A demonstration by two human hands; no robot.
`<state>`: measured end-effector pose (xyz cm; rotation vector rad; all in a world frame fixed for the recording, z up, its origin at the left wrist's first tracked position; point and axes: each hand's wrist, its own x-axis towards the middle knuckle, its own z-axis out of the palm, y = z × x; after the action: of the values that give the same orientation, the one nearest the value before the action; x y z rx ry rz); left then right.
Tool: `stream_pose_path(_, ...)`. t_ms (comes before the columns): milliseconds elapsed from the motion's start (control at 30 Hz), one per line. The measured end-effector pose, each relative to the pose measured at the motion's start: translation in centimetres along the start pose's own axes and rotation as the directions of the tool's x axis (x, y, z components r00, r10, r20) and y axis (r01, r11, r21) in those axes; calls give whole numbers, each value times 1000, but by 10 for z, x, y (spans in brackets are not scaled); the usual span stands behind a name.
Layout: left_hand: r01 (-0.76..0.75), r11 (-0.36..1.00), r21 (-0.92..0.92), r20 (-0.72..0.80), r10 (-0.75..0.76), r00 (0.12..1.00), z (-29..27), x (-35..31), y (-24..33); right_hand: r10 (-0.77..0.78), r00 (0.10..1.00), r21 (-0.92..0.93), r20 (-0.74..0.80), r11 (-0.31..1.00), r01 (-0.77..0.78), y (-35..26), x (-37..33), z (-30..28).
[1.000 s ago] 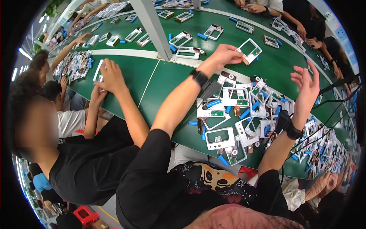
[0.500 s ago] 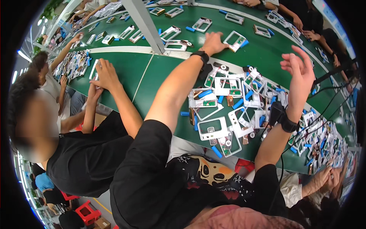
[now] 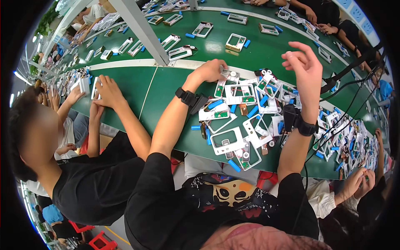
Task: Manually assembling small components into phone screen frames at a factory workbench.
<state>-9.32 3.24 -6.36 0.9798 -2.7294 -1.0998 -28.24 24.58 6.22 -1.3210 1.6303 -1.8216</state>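
My left hand (image 3: 210, 71) is at the far left corner of a heap on the green table. Its fingers are bent around the edge of a white plastic housing (image 3: 230, 74) with a round part; the fingertips are partly hidden. My right hand (image 3: 305, 66) is raised above the heap's right side, fingers curved and apart, holding nothing. The heap has white rectangular frames (image 3: 227, 141), green circuit boards (image 3: 248, 100), thin wires and blue cylinders (image 3: 234, 165). Beyond my hands, a white frame (image 3: 236, 41) lies beside a blue cylinder (image 3: 247, 43) on a green belt.
A metal post (image 3: 139, 31) rises at the belt's near edge. Black cables (image 3: 348, 98) hang at the right. Another person's hands (image 3: 106, 93) hold a white piece at the left. A second heap (image 3: 350, 141) lies at the right, near another person's hands (image 3: 360, 183).
My left hand has moved away from the white frame on the belt and back to the heap's corner. Belt pieces have shifted left. My right hand stays raised and open.
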Motion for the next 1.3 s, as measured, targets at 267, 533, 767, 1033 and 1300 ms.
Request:
stream_pose_path(267, 38, 986, -163, -12, -41, 999, -13, 3, -24, 37, 999, -78, 18, 996, -36, 11, 4, 5)
stream_pose_path(533, -18, 997, 70, -50, 22, 998, -6, -4, -5, 55, 998, -106, 31, 993, -51, 17, 8, 19)
stream_pose_path(767, 34, 992, -123, -65, -42, 997, -18, -3, -22, 65, 996, -161, 63, 985, -54, 22, 7, 23)
stream_pose_path(1033, 159, 949, -270, -13, -169, 986, -21, -11, -11, 67, 995, -170, 73, 984, -54, 23, 5, 29)
stream_pose_path(1300, 135, 955, -263, -2, -140, 990, -28, -11, -9, 75, 994, -170, 81, 984, -61, 24, 5, 32)
